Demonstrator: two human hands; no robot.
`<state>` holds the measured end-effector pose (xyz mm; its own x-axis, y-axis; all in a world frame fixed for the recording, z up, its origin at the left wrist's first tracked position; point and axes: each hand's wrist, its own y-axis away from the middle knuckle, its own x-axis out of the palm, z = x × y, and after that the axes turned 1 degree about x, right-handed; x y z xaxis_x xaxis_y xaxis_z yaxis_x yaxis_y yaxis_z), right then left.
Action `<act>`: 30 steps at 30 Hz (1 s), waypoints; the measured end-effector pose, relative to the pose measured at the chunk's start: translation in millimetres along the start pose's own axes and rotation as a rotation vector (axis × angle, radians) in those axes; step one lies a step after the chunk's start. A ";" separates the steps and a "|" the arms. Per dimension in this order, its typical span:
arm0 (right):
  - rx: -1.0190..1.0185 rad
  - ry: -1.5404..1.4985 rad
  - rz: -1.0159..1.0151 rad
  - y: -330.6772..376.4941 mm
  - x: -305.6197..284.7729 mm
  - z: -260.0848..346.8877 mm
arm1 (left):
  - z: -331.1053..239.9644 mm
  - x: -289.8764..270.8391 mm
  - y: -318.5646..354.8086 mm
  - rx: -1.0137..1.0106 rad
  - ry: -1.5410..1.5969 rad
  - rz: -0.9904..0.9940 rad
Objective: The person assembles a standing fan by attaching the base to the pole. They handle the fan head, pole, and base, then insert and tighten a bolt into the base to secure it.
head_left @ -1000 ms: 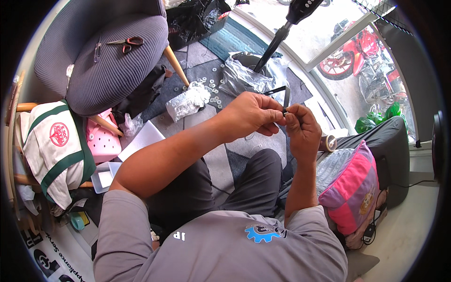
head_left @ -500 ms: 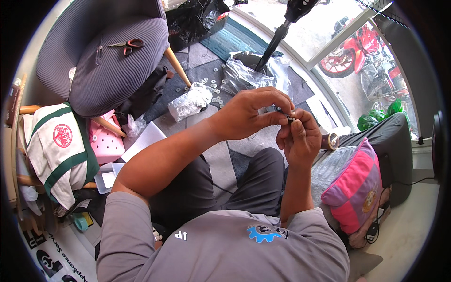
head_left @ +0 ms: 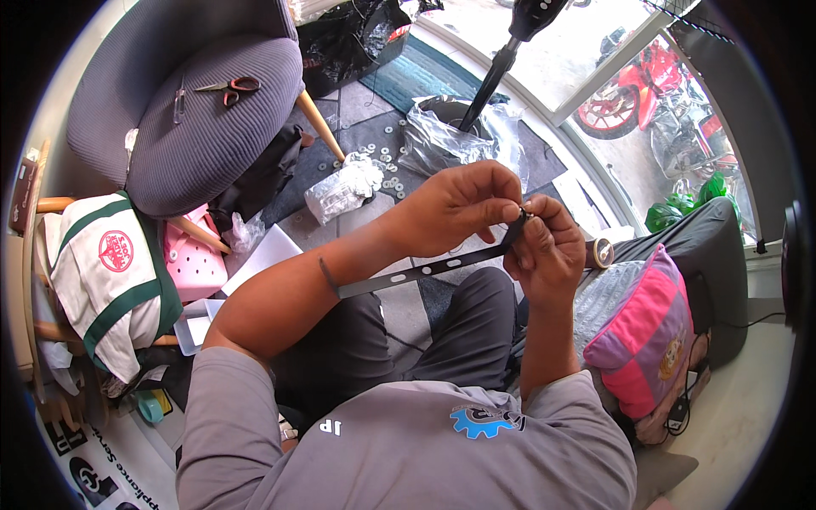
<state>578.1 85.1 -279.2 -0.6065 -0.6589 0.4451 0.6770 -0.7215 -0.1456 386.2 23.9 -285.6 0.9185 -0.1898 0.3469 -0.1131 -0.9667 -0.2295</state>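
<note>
A dark flat slotted strip [head_left: 399,276] with oval holes runs from my fingertips down and left, passing my left forearm; its far end is bent upward. The fingers of my left hand [head_left: 476,204] are closed in a pinch at the strip's upper right end. Facing it, my right hand [head_left: 548,246] pinches that same end from the right, its thumb and forefinger pressed together. Between the fingertips sits a small metallic piece [head_left: 525,211], too small and covered to name.
Scissors [head_left: 229,88] and a clear slim tool lie on a grey chair [head_left: 212,144]. Several loose washers [head_left: 389,166] are scattered on the floor beside a plastic-wrapped bundle [head_left: 340,191]. A black pole [head_left: 493,85] rises from a plastic-covered base. A pink pillow [head_left: 637,331] is at right.
The slotted strip has swung into view, its broad side now showing below my left hand. Both hands stay close together at nearly the same place.
</note>
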 end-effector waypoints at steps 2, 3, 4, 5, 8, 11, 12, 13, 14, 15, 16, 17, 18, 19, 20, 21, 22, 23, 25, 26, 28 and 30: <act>-0.080 0.191 -0.084 2.2 3.3 -0.5 | 0.8 0.9 -0.3 -0.053 0.094 0.024; -0.113 0.285 -0.131 3.0 4.6 -0.7 | 1.6 1.7 -0.2 -0.081 0.141 0.036; -0.148 0.300 -0.128 3.4 5.7 -0.8 | 2.7 2.8 -0.1 -0.091 0.193 0.035; -0.176 0.315 -0.131 4.0 6.6 -0.6 | 4.0 4.1 0.0 -0.107 0.245 0.035; -0.194 0.341 -0.168 5.7 7.8 1.7 | 7.5 7.7 0.7 -0.136 0.415 0.042; -0.195 0.380 -0.191 4.9 6.9 4.3 | 9.1 9.1 0.1 -0.131 0.539 0.062; -0.178 0.405 -0.208 4.2 6.3 4.8 | 9.3 9.2 -0.6 -0.126 0.572 0.071; -0.184 0.367 -0.190 3.2 5.7 4.9 | 9.5 9.3 -1.6 -0.111 0.590 0.085; -0.172 0.338 -0.182 1.8 5.3 4.5 | 9.6 9.3 -2.7 -0.097 0.608 0.099; -0.163 0.299 -0.172 0.7 5.0 3.7 | 9.7 9.3 -3.3 -0.090 0.620 0.105; -0.155 0.304 -0.176 -0.2 4.7 2.9 | 9.8 9.2 -3.9 -0.064 0.600 0.102; -0.151 0.300 -0.177 -1.0 4.4 1.9 | 10.0 9.2 -4.1 -0.046 0.574 0.091; -0.151 0.284 -0.180 -1.7 4.2 0.7 | 10.0 9.1 -4.1 -0.029 0.547 0.081; -0.149 0.288 -0.174 -2.3 4.0 -0.3 | 10.1 9.1 -3.9 -0.038 0.544 0.066; -0.151 0.281 -0.171 -2.8 3.9 -1.1 | 9.9 9.1 -3.3 -0.047 0.540 0.052; -0.153 0.274 -0.168 -3.3 3.7 -1.6 | 9.5 8.9 -2.8 -0.056 0.536 0.038; -0.138 0.261 -0.156 -3.3 3.5 -1.9 | 8.5 8.5 -2.2 -0.069 0.494 0.051; -0.123 0.246 -0.141 -3.4 3.4 -2.1 | 6.9 7.8 -1.5 -0.079 0.450 0.061; -0.111 0.267 -0.157 -2.8 3.2 -1.8 | 2.8 7.3 0.1 -0.102 0.419 0.096; -0.117 0.303 -0.190 -2.3 3.2 -1.8 | 0.7 8.8 2.8 -0.190 0.364 0.055; -0.131 0.343 -0.200 -1.7 2.6 -0.9 | -4.7 9.2 3.9 -0.371 0.319 0.062; -0.136 0.287 -0.147 -1.0 1.3 0.6 | -7.8 13.6 6.0 -0.404 0.317 0.101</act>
<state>576.9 85.1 -277.9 -0.7989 -0.5652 0.2058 0.5240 -0.8219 -0.2232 395.1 14.2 -275.2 0.7428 -0.2680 0.6135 -0.3903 -0.9179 0.0717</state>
